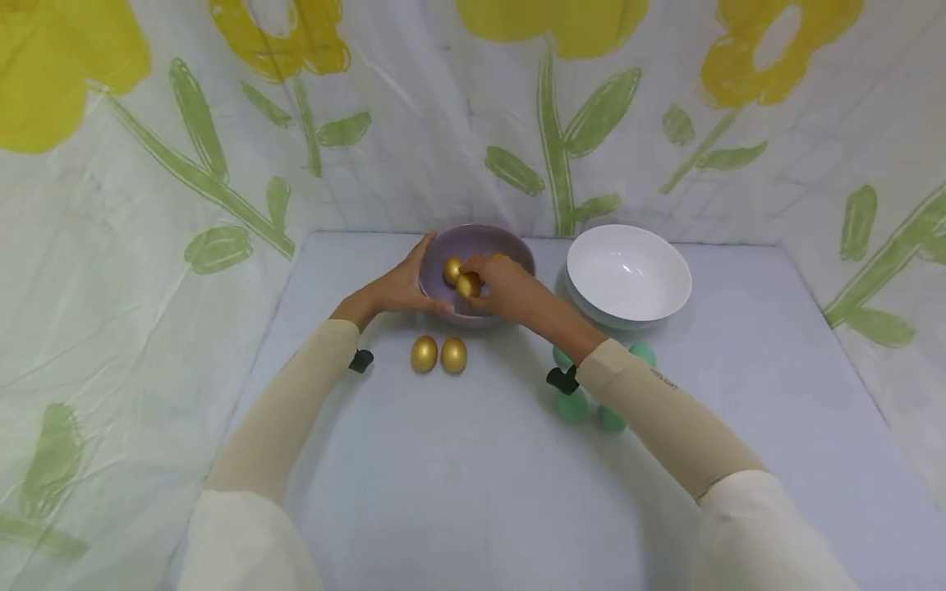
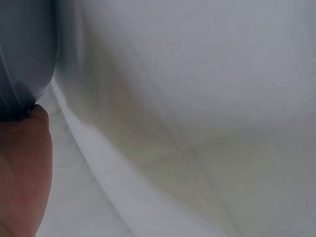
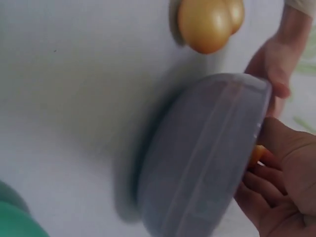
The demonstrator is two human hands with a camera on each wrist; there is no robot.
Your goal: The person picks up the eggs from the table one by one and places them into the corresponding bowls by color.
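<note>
A purple-grey bowl stands at the back of the table. My left hand grips its left side, thumb at the front rim and fingers spread toward the back. Inside the bowl, my right hand pinches a golden egg between thumb and fingers. Beside that egg lies another golden egg, and a sliver of gold shows behind the right hand. Two golden eggs sit side by side on the table in front of the bowl. In the right wrist view the bowl wall mostly hides the pinched egg.
To the right of the purple-grey bowl stands a white bowl. Several green eggs lie in front of it, partly covered by my right forearm. A white sheet with painted yellow flowers hangs behind the table.
</note>
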